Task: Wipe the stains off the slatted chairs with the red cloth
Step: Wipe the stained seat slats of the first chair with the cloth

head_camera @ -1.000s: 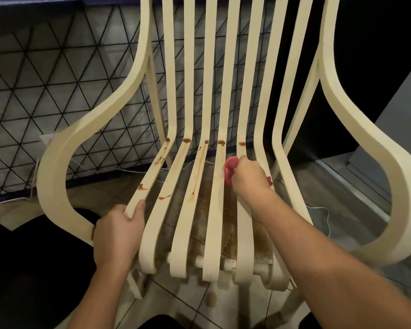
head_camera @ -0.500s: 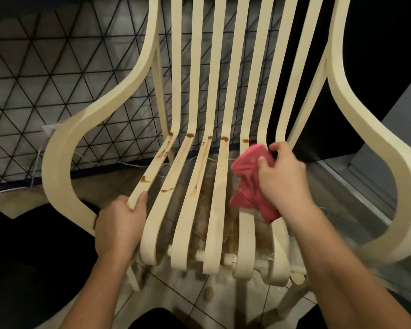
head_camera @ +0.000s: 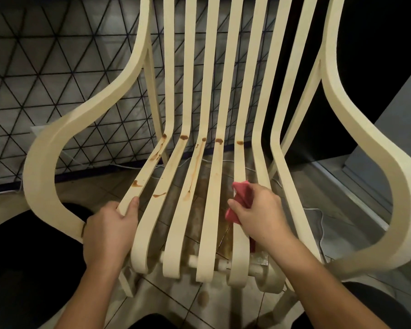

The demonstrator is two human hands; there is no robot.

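Five slats on the slatted chair (head_camera: 45, 162) still show brown stains (head_camera: 195, 162), so we're barely started: red cloth (head_camera: 241, 193) bunched in our right hand (head_camera: 261, 214) on the fifth slat (head_camera: 241, 162), left hand (head_camera: 109, 229) gripping the leftmost one.

Narrow open gaps between seat slats (head_camera: 170, 176)

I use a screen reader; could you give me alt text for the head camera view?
A person's right hand holds a red cloth against a seat slat of a cream slatted chair, while the left hand grips the leftmost seat slat. Brown stains streak several slats.
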